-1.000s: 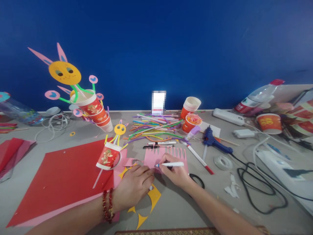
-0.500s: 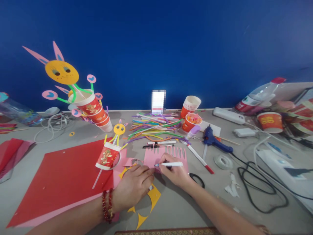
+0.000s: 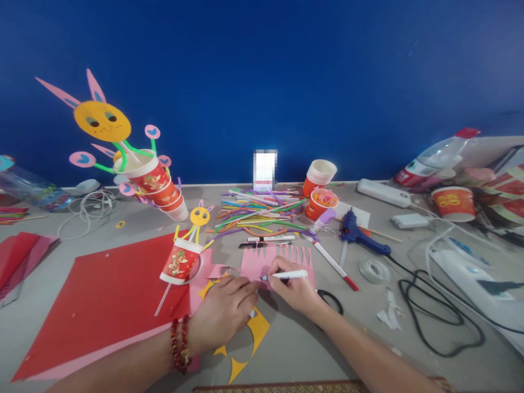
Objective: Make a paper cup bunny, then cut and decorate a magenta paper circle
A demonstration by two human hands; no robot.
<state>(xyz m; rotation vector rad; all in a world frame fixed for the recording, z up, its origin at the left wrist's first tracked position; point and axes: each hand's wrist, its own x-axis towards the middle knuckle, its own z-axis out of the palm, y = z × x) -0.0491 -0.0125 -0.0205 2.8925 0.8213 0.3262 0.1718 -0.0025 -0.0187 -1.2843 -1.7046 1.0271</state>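
Observation:
My right hand (image 3: 291,286) grips a white marker (image 3: 292,274), its tip touching a pink sheet (image 3: 256,262) with a jagged, cut-out upper edge. My left hand (image 3: 229,305) lies flat, palm down, at the sheet's lower left corner, over yellow paper scraps (image 3: 258,329). Left of it, a red paper cup with a yellow rabbit face (image 3: 180,262) lies tilted on a large red sheet (image 3: 118,295). Beyond the pink sheet are two pens (image 3: 270,238). Black-handled scissors (image 3: 331,300) are partly hidden beside my right forearm.
A stack of decorated cups (image 3: 151,177) stands back left. Coloured sticks (image 3: 262,210) are heaped at the back middle, with stacked cups (image 3: 320,176) beside them. On the right are a blue glue gun (image 3: 360,234), a tape roll (image 3: 374,270), a black cable (image 3: 429,305) and a bottle (image 3: 436,155).
My right hand and the marker have shifted very slightly to the right over the pink sheet. My left hand has stayed in place.

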